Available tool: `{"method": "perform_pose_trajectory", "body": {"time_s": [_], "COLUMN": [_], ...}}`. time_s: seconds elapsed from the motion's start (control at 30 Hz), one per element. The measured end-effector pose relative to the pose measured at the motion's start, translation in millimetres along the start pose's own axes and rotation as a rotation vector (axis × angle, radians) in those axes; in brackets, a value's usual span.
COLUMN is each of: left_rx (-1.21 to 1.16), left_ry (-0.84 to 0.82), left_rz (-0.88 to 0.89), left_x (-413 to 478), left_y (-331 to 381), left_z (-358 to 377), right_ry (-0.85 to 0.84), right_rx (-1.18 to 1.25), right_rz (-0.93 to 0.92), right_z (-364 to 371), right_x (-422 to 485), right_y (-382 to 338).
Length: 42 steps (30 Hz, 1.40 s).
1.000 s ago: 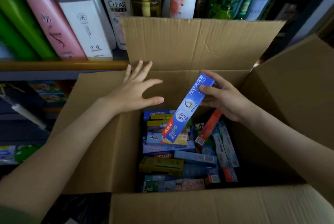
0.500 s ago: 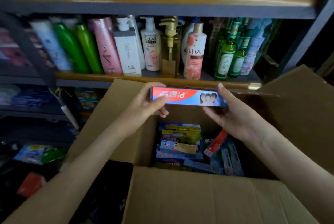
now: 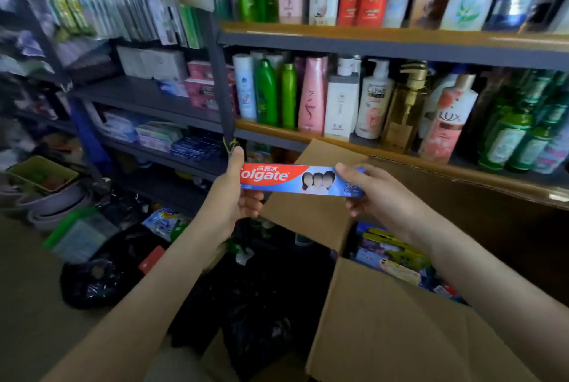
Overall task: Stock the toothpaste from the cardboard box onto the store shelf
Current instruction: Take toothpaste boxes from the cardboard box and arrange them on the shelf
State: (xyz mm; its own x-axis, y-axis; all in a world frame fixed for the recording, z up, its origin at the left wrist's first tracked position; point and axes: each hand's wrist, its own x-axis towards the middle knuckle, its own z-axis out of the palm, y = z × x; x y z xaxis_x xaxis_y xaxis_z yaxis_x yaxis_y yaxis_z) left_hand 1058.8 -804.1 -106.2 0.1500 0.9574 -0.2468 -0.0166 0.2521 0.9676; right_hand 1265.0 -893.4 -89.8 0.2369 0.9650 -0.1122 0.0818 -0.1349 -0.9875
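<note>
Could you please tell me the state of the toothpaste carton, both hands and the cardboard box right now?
Red-and-blue Colgate toothpaste carton: held level in the air, outside the box.
Left hand: grips the carton's red end.
Right hand: pinches the carton's blue end.
Brown cardboard box: open, toothpaste cartons inside.
Gold pump bottle: standing upright.

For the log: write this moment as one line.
left hand: grips toothpaste box | right hand: grips its other end | toothpaste box: level, outside cardboard box | placed: no
</note>
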Motion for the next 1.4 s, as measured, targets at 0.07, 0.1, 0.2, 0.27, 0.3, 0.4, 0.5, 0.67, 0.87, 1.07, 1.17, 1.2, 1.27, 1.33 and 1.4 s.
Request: {"method": "perform_pose_trajectory", "body": {"time_s": [0.07,0.1,0.2,0.27,0.3,0.4,0.5,0.67,0.87,1.07,1.17,1.2,1.27,1.33,1.4], "left_rx": [-0.034,-0.065,-0.195,-0.267,-0.282,-0.306,-0.332,-0.313,-0.078,-0.004,0.033,0.05,0.061,0.045,0.017], "left_ry": [0.019,0.032,0.068,0.077,0.075,0.056,0.028,0.111,0.137,0.144,0.081,0.045,-0.003,-0.03,-0.073], "left_rz": [-0.028,-0.043,-0.064,-0.08,-0.093,-0.159,-0.242,-0.212,-0.073,-0.005,0.03,0.037,0.038,0.032,0.017], "left_x": [10.0,16.0,43.3,64.3,74.7,103.9,130.7,197.0,277.5,392.9,450.3,467.5,500.1,531.3,560.3], "left_y": [-2.3,-3.7,-10.5,-14.4,-16.4,-21.7,-16.7,-10.1,-14.1,-17.5,-32.4,-38.7,-53.8,-71.4,-85.8], "left_z": [-31.3,-48.6,-105.5,-142.1,-159.1,-207.1,-244.0,-277.3,-305.8,-344.2,-353.5,-354.0,-350.8,-343.1,-331.7], "right_ry": [-0.008,-0.019,-0.001,0.036,0.041,0.028,-0.003,-0.047,-0.109,-0.116,-0.068,-0.049,-0.011,0.03,0.101], "right_rx": [-0.059,-0.108,-0.225,-0.252,-0.265,-0.22,-0.2,-0.538,-1.156,-1.133,-1.079,-1.07,-1.065,-1.053,-1.067], "right_rz": [-0.024,-0.04,-0.084,-0.084,-0.074,-0.02,0.038,0.006,-0.214,-0.265,-0.215,-0.18,-0.112,-0.078,-0.098], "right_z": [31.3,49.2,109.4,150.8,171.7,225.2,264.8,300.9,363.3,428.5,443.9,445.9,448.7,451.5,454.8], "right_x": [11.0,18.5,47.4,70.6,81.8,113.6,139.7,186.3,266.2,380.2,432.3,447.9,475.8,496.6,515.1], "right_y": [-5.4,-7.7,-16.0,-20.6,-21.7,-15.1,-4.1,11.4,32.5,60.1,84.8,94.9,116.3,137.0,155.0]}}
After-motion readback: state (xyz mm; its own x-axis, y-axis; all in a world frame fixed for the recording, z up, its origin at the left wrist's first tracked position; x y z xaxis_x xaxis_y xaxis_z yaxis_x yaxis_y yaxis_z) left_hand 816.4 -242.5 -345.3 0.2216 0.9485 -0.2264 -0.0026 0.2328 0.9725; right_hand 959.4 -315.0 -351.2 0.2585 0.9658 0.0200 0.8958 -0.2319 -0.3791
